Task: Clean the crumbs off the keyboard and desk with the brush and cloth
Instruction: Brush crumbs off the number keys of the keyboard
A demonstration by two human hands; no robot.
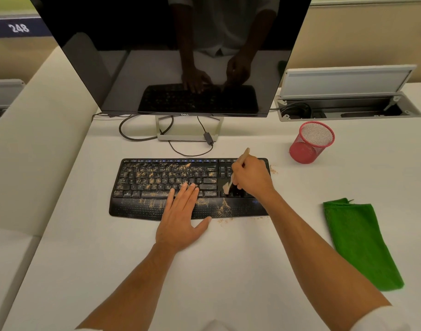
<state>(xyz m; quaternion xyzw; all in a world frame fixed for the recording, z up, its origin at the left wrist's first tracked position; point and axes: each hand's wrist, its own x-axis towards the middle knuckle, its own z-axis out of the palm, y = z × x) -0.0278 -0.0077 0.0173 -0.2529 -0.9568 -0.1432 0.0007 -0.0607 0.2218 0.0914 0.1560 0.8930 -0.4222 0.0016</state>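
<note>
The brush (237, 172) is gripped by the right hand (251, 177), with its bristles on the right keys of the keyboard (142, 187); the left hand (183, 216) is laid flat and open on the keyboard's front; crumbs (225, 207) are scattered over keys and desk (228, 271); the green cloth (360, 244) is lying on the desk, right of the keyboard.

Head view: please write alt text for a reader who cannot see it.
A right hand brushes crumbs off a black keyboard with a small brush while the left hand rests flat on it. A green cloth lies to the right.
</note>
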